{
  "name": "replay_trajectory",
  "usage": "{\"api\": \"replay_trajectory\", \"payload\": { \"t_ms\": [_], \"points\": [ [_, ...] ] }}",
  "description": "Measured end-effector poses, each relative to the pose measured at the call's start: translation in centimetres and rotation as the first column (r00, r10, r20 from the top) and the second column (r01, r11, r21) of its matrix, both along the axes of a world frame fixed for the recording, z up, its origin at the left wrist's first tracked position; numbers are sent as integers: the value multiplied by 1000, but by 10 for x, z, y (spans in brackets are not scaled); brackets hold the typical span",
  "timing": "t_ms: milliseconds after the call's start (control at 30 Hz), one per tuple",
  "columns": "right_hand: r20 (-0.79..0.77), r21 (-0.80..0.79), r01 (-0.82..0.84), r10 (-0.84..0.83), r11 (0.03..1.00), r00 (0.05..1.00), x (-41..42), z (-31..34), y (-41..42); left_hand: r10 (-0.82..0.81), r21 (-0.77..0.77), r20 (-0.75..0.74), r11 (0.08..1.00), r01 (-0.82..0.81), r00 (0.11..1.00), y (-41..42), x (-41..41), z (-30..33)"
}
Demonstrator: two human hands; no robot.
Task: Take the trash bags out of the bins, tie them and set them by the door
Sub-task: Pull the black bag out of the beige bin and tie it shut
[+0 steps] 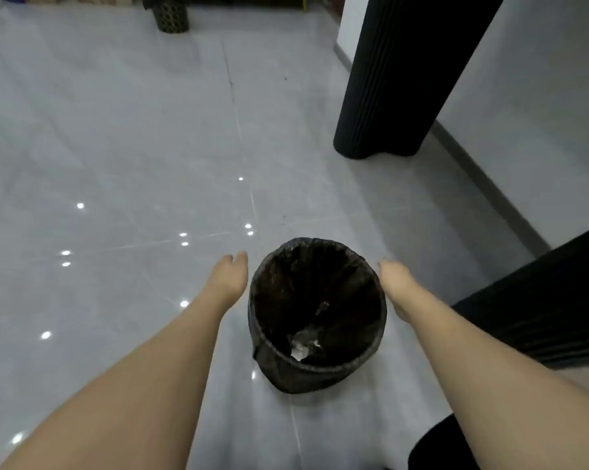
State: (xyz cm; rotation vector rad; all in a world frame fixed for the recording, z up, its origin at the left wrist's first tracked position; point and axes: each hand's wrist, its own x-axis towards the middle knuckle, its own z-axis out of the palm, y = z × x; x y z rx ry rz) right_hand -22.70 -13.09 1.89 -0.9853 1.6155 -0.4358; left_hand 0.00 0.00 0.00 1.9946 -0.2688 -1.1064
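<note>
Bin (317, 317) sits on floor (117, 147) at 6 o'clock, black bag (320, 247) folded over its rim, scrap of trash at bottom. Left hand (227, 278) and right hand (393, 283) flank rim at 9 and 3; both look loose, gripping nothing. Judgement: pinch bag's folded edge on both sides, peel off rim, lift straight up. Open floor from 9 to 12; black column (398, 79) at 1, dark furniture (540, 300) close at 3. Second bin (171, 15) at 11.

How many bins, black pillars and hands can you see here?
Bins: 2, the near bin and the far bin
Black pillars: 1, the pillar
Hands: 2, the left hand and the right hand
Total: 5
</note>
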Motion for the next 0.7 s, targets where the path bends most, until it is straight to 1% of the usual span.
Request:
{"api": "replay_trajectory", "payload": {
  "t_ms": [33,67,100,167,233,267,300,433,500,633,700],
  "points": [
    [5,75,118,-119,990,993,-6,-7,3,90,39,-97,995,-87,991,7,-2,-8],
    [-15,119,187,-187,975,982,-14,-12,12,154,82,-167,986,-142,974,15,-5,-18],
    [-24,216,247,-248,945,968,-23,-20,24,205,139,-260,975,-174,944,25,-11,-26],
    [-38,371,340,-352,864,935,-36,-38,50,283,213,-398,954,-213,873,44,-24,-41],
    [-37,478,380,-414,792,909,-39,-57,67,328,256,-475,939,-229,816,54,-35,-55],
    [-15,507,398,-454,765,891,-38,-64,74,351,260,-494,933,-249,796,57,-39,-59],
    [-1,525,388,-455,757,891,-36,-71,80,361,257,-520,931,-261,774,59,-44,-66],
    [108,573,326,-464,752,879,-31,-86,98,362,238,-578,932,-273,732,66,-54,-79],
    [129,598,309,-469,740,874,-31,-89,103,352,244,-580,935,-256,735,67,-58,-79],
    [159,618,353,-552,702,819,-36,-93,107,321,237,-582,946,-222,747,76,-63,-77],
    [180,613,367,-577,700,797,-40,-93,110,300,221,-581,953,-208,756,79,-65,-73]
  ]
}}
